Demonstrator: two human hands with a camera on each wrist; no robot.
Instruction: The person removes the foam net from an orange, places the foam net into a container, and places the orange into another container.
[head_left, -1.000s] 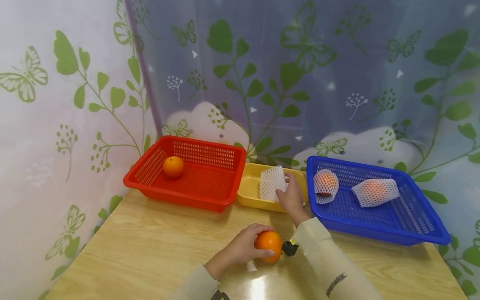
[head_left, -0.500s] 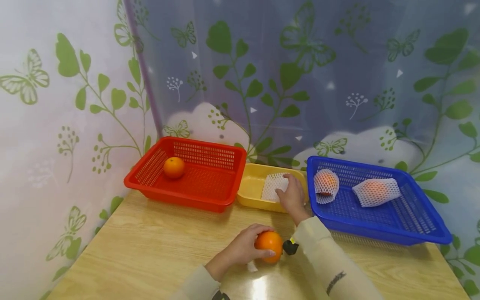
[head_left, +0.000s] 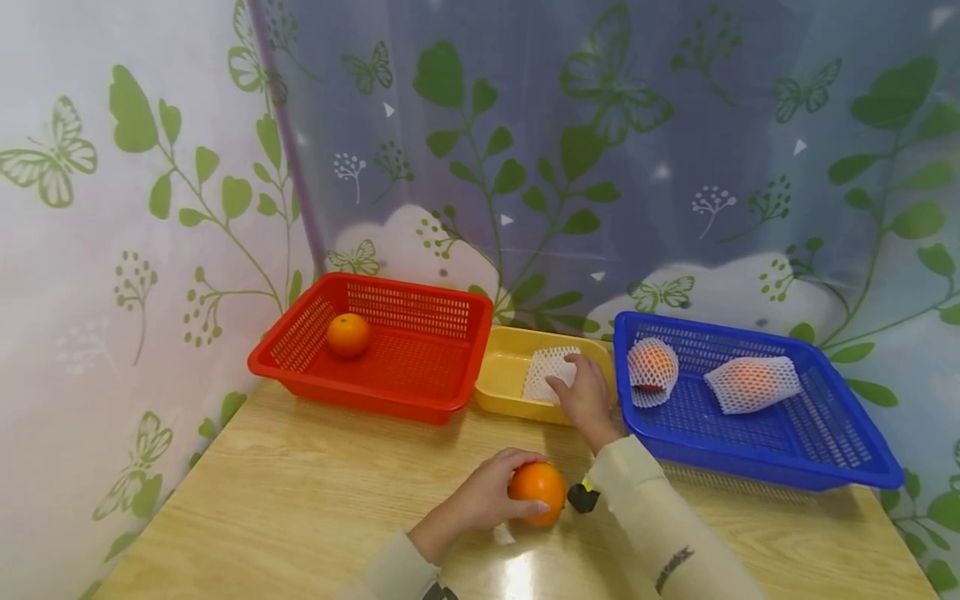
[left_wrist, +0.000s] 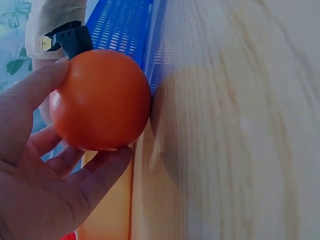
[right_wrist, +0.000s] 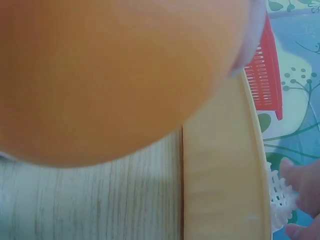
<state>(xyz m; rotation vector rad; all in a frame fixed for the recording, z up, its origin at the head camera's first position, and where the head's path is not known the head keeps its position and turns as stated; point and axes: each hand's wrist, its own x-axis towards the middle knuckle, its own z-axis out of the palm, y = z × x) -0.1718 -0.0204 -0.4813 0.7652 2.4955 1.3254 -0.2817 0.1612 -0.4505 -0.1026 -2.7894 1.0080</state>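
A wall (head_left: pixel 637 200) printed with leaves and butterflies rises behind my wooden tabletop (head_left: pixel 322 492). My left hand (head_left: pixel 491 492) grasps an orange (head_left: pixel 540 493) at the near middle. My right hand (head_left: pixel 588 396) is over the yellow tray (head_left: pixel 504 367), fingers parted, holding nothing, close by the white net (head_left: pixel 547 375); I can't tell whether they touch it. The red basket (head_left: pixel 408 371) stands left, the blue basket (head_left: pixel 750 458) right. Dark lettering on my right sleeve (head_left: pixel 660 525) is too small to read.

Head view: above the orange (head_left: pixel 538 493), facing forward and down. Wrist views: tipped sideways, looking past it — left close, right closest. All share it.
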